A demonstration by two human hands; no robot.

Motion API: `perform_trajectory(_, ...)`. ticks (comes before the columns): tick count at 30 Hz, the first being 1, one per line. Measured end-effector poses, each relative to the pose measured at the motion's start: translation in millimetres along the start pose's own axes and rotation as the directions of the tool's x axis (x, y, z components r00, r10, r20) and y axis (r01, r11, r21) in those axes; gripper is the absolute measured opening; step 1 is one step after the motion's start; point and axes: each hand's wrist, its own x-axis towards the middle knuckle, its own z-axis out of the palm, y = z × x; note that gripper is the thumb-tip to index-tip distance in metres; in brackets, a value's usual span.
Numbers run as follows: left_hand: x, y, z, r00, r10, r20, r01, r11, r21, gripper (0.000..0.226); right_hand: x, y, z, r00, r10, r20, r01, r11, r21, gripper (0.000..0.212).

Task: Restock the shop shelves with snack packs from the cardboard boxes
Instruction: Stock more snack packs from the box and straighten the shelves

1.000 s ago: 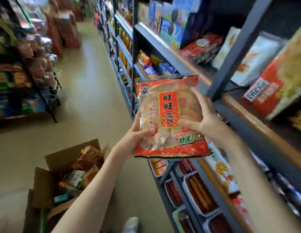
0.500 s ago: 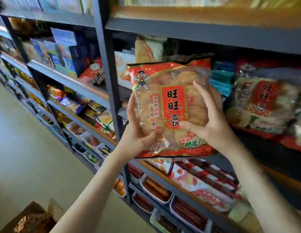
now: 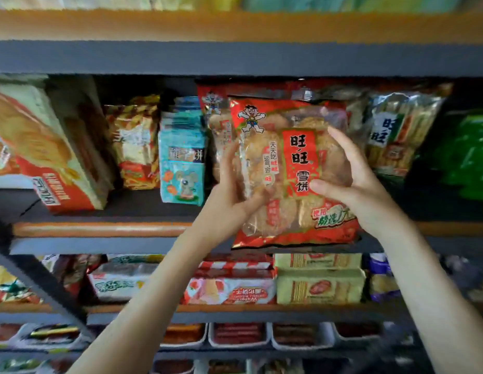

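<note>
L hand [image 3: 229, 191], R hand [image 3: 352, 180] (both bare).

I no longer look down the long aisle. Now I face the shelf [image 3: 100, 229] straight on, and the floor and the cardboard box are out of my sight. A second ago the snack pack [image 3: 294, 171] is out in the open by the dark post and leans a little. Now it stands straight up and is farther in, right in front of another red pack [image 3: 213, 103] of the same kind. Its bottom edge now covers the front edge of the shelf. My left hand [image 3: 229, 190] sits a bit higher on the pack's left side. My right hand [image 3: 345, 179] sits a bit higher on its right side.
</note>
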Motion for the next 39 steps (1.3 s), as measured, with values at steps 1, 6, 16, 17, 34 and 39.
perform_trajectory(1,10,0,9,1.0,0.0,0.004,0.0,1.0,0.008,0.085,2,2,-12,1.0,-0.002,-0.028,0.002,1.0,-0.001,0.082)
perform_trajectory(6,56,8,57,0.998,0.053,0.037,-0.056,0.995,0.079,0.091,23,18,-62,0.989,-0.06,-0.134,0.049,0.996,-0.081,0.08)
perform_trajectory(16,116,-11,116,0.993,0.102,-0.057,-0.045,0.783,0.621,0.096,60,77,-105,0.993,-0.047,-0.105,-0.005,0.893,-0.449,0.106)
perform_trajectory(17,118,-15,119,0.973,0.211,-0.092,-0.083,0.693,0.717,0.093,60,82,-108,0.998,-0.032,-0.051,0.001,0.858,-0.514,0.114)
perform_trajectory(34,77,-25,94,0.947,0.322,0.023,-0.188,0.492,0.85,0.053,31,61,-51,0.905,-0.423,0.051,0.328,0.615,-0.717,0.099)
perform_trajectory(39,-3,-35,49,0.938,0.27,-0.217,-0.039,0.705,0.708,0.043,-24,46,63,0.824,-0.558,0.095,0.536,0.717,-0.445,0.062)
